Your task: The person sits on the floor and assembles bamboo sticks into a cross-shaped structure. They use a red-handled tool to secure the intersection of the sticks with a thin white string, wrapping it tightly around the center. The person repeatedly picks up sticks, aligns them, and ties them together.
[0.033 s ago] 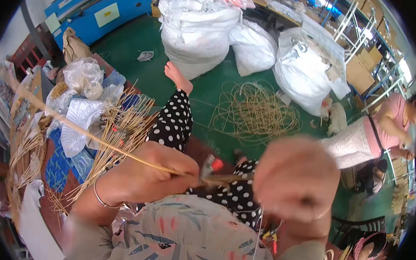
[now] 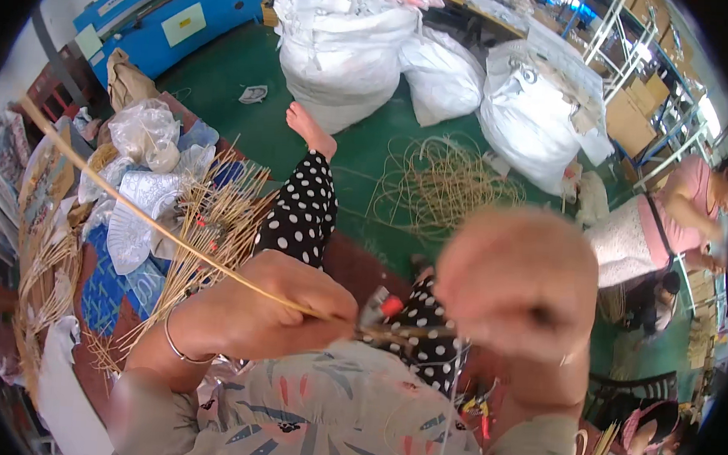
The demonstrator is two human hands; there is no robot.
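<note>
Up comes the right hand point(image 2: 517, 279) a little, and the left hand point(image 2: 297, 303) has edged right, with the cane point(image 2: 104, 185) shifting along with it. Now the left is closed firmly, fingers wrapped on that cane, which slants from its grip far out to the upper left. Across from it the right hand looks curled, but it's a blur, so I can't tell how tightly it's closed or what it grips. A pale strand point(image 2: 451, 408) hangs just below it. Between the two, over my dotted trousers point(image 2: 298, 207), sits something red-tipped point(image 2: 390, 305), probably a tool. Sticks point(image 2: 204, 259) lie heaped to the left, pliers point(image 2: 478, 407) under the right forearm. Ahead, a tangled coil point(image 2: 441, 186) spreads on the green floor point(image 2: 223, 81), near white sacks point(image 2: 340, 68).
</note>
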